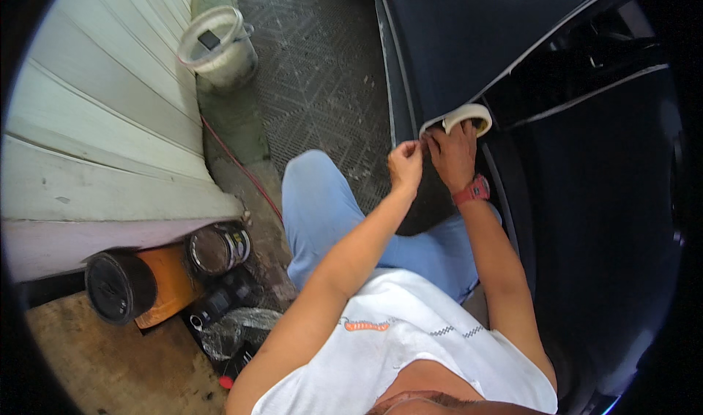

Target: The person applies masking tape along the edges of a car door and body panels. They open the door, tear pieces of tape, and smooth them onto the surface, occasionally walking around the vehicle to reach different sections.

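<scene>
A roll of cream masking tape point(477, 112) is held against the edge of a dark blue car body panel point(469, 42). My right hand point(455, 155), with a red watch on its wrist, grips this roll, some fingers reaching into its ring. A short strip of tape curves off the roll toward the left. My left hand point(405, 167) is closed in a pinch at the strip's end, just left of my right fingers. The exact grip of those fingertips is partly hidden.
A whitish plastic bucket point(223, 56) stands at the far left beside a pale corrugated wall point(110, 122). A thin red hose point(242, 165) crosses the floor. Several cans, including a black-lidded one point(121, 287), and clear plastic wrap point(238, 331) lie at the lower left. More dark bodywork point(600, 195) rises on my right.
</scene>
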Motion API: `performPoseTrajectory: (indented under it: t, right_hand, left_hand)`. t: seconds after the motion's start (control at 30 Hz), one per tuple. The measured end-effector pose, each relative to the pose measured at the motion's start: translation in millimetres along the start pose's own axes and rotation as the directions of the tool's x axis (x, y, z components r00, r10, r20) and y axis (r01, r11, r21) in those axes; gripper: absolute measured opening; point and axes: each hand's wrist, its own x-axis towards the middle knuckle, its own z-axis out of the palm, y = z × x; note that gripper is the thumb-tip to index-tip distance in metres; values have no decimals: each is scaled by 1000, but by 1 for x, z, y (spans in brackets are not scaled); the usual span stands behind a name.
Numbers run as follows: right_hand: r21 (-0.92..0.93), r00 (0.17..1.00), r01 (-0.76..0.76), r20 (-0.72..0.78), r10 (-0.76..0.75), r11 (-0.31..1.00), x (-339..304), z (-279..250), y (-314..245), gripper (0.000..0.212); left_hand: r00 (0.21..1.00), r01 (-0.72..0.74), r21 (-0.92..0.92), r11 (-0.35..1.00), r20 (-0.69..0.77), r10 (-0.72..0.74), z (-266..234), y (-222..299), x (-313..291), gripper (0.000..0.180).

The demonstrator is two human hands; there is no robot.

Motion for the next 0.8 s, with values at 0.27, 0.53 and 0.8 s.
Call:
performPoseTrajectory:
  t: [0.27,0.53,0.8]
  right_hand:
    - [67,998,-41,-47,45,997,7,-1,-5,16]
    - [69,990,-99,-91,105,993,8,-5,-8,19]
    - [143,964,-181,-170,204,973,17,-13,0,26]
  left_hand:
    - [999,-35,111,993,-36,40,-4,18,2,25]
    - [996,-76,146,986,-43,83,-4,1,12,33]
    - [994,-105,208,972,-14,111,-11,23,3,33]
